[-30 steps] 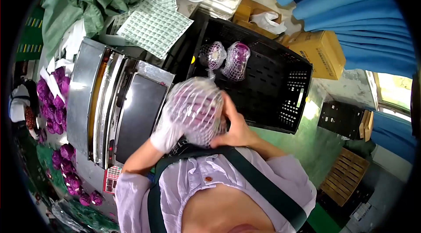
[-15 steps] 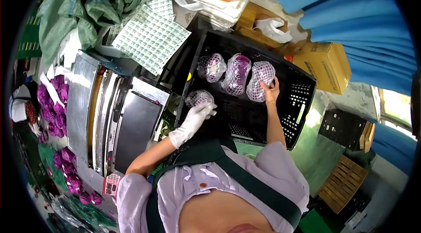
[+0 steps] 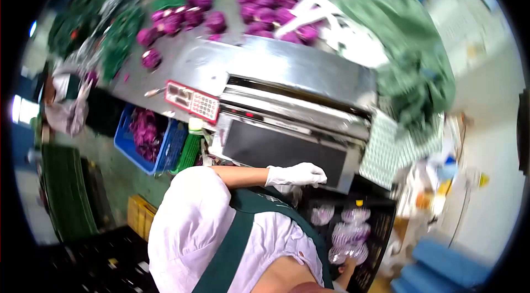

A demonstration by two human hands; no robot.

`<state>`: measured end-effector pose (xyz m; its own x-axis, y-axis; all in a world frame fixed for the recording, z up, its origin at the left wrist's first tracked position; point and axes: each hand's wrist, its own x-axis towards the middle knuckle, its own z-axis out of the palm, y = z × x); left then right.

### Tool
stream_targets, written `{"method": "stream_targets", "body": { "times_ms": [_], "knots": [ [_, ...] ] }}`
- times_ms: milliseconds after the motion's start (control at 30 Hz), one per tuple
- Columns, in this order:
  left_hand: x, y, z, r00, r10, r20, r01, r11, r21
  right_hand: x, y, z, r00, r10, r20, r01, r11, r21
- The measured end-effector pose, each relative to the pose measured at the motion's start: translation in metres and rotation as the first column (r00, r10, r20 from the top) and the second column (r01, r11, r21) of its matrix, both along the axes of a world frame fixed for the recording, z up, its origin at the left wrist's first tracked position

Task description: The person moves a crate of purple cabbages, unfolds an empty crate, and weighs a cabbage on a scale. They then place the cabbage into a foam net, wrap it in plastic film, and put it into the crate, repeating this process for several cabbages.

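Note:
My left hand (image 3: 298, 174), in a white glove, is over the near edge of the wrapping machine's black pad (image 3: 284, 149). Its fingers are drawn together and nothing shows in them. Low in the head view, my bare right hand (image 3: 348, 266) is closed against the end red cabbage (image 3: 349, 253), which is in white foam netting; blur hides part of the fingers. That cabbage lies in a black crate (image 3: 381, 227), in a row with two more netted cabbages (image 3: 351, 232). Another netted cabbage (image 3: 322, 214) lies apart on the crate's left side.
Loose red cabbages (image 3: 270, 9) lie on the metal table (image 3: 193, 64) beyond the machine. A red label-like keypad panel (image 3: 192, 101) sits at its left. A blue crate (image 3: 144, 155) holds purple leaves. Green sacking (image 3: 397, 33) and label sheets (image 3: 383, 149) lie right. A co-worker (image 3: 67, 100) is far left.
The head view has swung left toward the machine and table. My left hand has left the lone cabbage in the crate and is now over the machine's edge. My right hand stays at the end cabbage.

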<state>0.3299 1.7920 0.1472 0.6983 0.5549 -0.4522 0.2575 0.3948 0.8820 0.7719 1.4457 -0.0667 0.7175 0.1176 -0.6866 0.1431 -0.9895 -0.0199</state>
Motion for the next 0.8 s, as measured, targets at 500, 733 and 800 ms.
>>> {"method": "stream_targets", "body": {
  "times_ms": [500, 733, 800],
  "knots": [
    [-0.401, 0.134, 0.031, 0.469, 0.876, 0.113, -0.857, 0.421, 0.296, -0.433, 0.358, 0.216, 0.314, 0.891, 0.327, -0.534, -0.119, 0.837],
    [-0.477, 0.309, 0.025, 0.418, 0.882, -0.219, -0.492, 0.422, 0.761, -0.478, 0.356, 0.16, 0.366, 0.802, 0.472, -0.588, -0.194, 0.786],
    [-0.47, 0.368, 0.003, 0.447, 0.857, -0.258, -0.298, 0.414, 0.86, -0.477, 0.355, 0.161, 0.404, 0.813, 0.42, -0.602, -0.109, 0.791]
  ]
}}
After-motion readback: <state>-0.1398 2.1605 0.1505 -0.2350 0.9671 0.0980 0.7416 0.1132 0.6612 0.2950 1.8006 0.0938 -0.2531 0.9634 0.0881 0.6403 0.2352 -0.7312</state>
